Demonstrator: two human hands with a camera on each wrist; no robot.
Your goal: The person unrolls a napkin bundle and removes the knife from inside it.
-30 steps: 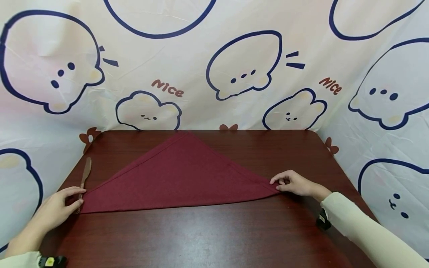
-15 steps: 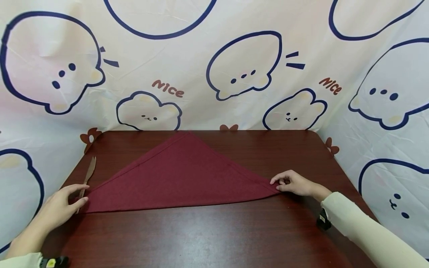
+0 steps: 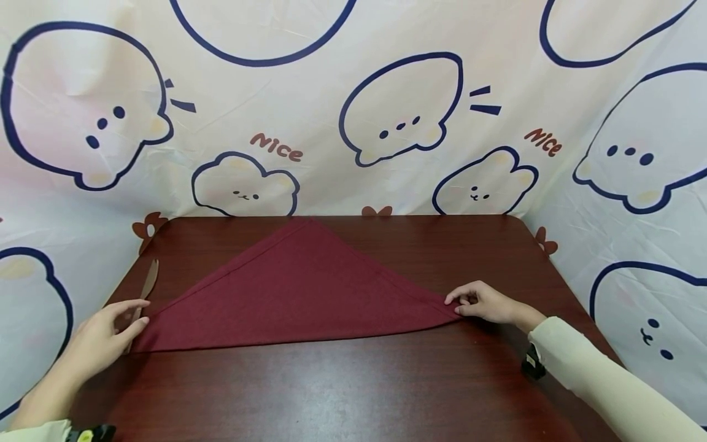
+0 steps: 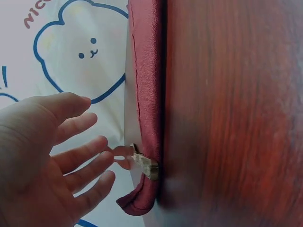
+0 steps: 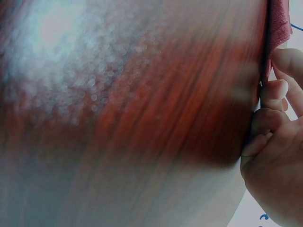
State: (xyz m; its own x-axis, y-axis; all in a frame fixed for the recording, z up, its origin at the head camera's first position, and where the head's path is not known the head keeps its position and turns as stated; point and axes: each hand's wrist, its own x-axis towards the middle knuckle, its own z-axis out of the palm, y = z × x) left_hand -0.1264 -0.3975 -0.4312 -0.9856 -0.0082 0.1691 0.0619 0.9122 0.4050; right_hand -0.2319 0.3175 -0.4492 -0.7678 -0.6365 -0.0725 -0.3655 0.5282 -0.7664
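A dark red cloth [image 3: 309,294], folded into a triangle, lies with its long edge toward me and its peak at the table's far side. Across its left corner rests a gold-coloured knife [image 3: 148,281] with a notched tip; its ornate handle [image 4: 149,168] shows over the cloth in the left wrist view. My left hand [image 3: 96,341] hovers over the handle, thumb and fingers spread apart and holding nothing. On the other side, my right hand [image 3: 486,304] pinches the cloth's right corner between thumb and forefinger, its other fingers curled under.
The dark brown wooden table [image 3: 353,393] reaches back to a pale curtain [image 3: 320,110] printed with cartoon outlines. The curtain also hangs along both sides. A black band [image 3: 533,362] sits at the right wrist.
The left hand has let go of the knife and shifted slightly right and up. The knife's tip has swung a little right. The right hand stays in place on the cloth.
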